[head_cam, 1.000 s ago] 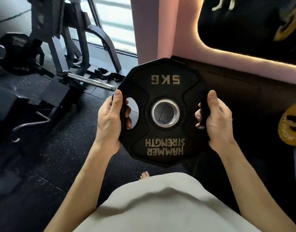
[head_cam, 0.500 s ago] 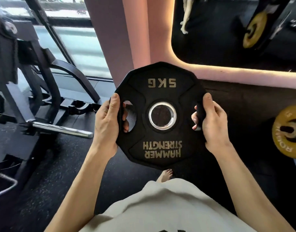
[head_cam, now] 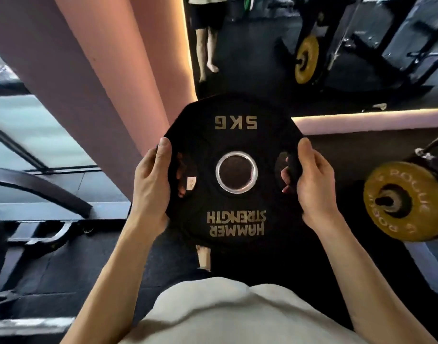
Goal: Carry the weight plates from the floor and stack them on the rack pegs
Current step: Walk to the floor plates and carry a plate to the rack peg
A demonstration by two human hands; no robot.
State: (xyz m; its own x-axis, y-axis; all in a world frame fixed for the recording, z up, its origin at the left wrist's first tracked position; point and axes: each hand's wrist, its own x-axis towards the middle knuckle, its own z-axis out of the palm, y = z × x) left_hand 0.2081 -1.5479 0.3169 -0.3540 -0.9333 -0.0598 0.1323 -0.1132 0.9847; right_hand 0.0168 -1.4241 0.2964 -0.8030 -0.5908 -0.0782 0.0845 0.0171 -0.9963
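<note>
Change: black plate (head_cam: 236, 170) rose against the pink pillar (head_cam: 94, 78) since the earlier frame
Plate: matte, many-sided, steel-ringed hub, held mid-air
Left hand (head_cam: 152, 180): fingers curled through its slot
Right hand (head_cam: 313, 180): likewise gripping
Yellow plate (head_cam: 401, 202): round, pegged right of it

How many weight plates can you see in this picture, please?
3: a black 5 kg plate held by the left hand and right hand; a yellow plate on a peg at right; another yellow plate upper right, apparently a mirror reflection. Others may be hidden.
</note>
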